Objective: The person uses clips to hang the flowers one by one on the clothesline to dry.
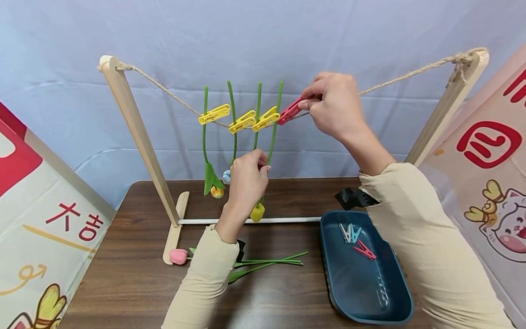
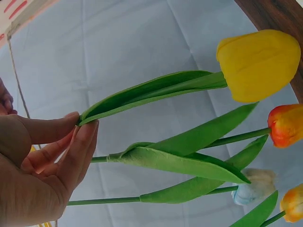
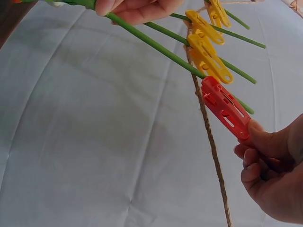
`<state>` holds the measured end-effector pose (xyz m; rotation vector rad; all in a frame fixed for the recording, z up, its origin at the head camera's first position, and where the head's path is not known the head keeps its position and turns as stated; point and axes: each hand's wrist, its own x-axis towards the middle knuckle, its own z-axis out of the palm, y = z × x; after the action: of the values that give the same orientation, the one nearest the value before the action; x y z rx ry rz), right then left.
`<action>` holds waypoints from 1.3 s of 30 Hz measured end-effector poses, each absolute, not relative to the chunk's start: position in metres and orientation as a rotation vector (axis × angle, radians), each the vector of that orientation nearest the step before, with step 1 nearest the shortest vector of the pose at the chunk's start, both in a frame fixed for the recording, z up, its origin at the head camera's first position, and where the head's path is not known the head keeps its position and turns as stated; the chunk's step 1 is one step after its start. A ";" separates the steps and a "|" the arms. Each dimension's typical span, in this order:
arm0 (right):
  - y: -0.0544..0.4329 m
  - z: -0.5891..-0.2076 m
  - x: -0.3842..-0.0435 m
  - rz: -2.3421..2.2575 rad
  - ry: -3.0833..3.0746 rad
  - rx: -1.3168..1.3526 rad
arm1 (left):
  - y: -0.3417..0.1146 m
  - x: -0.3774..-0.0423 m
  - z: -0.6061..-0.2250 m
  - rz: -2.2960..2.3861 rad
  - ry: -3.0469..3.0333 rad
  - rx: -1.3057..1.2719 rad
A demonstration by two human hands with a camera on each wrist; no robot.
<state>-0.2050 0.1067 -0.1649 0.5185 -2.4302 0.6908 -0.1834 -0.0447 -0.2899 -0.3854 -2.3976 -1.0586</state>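
Observation:
My left hand (image 1: 248,183) pinches the stem of a yellow tulip (image 2: 258,66) at the base of its leaf; the bloom hangs downward. With thumb and fingers, my right hand (image 1: 337,107) grips a red clothespin (image 1: 290,111) by its handle end. The clothespin's tip meets the tulip's green stem (image 3: 151,45) right at the twine (image 1: 411,74). Left of it, three yellow clothespins (image 1: 215,113) hold other tulips upside down on the twine: a yellow-orange tulip (image 1: 217,192), a white-blue tulip (image 2: 253,187) and an orange-red tulip (image 2: 286,125).
The twine sags between two wooden posts (image 1: 139,137), joined below by a white rod (image 1: 287,220). On the brown table (image 1: 123,283) lie a pink tulip (image 1: 178,257) and several green stems (image 1: 271,262). A blue basin (image 1: 353,292) at the right holds loose clothespins (image 1: 364,250).

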 end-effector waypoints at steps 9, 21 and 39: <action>0.097 -0.168 -0.207 0.649 -2.465 0.580 | -0.045 -0.188 -0.293 -1.029 -2.363 -0.410; 0.101 -0.168 -0.200 0.664 -2.639 0.549 | -0.045 -0.189 -0.296 -0.982 -2.315 -0.426; 0.139 -0.168 -0.186 0.894 -2.705 0.544 | -0.049 -0.192 -0.299 -1.014 -2.295 -0.404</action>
<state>-0.1855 0.1386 -0.1681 0.5438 -2.7048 0.8944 -0.1916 -0.0491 -0.2987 -0.4038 -2.2946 -1.0141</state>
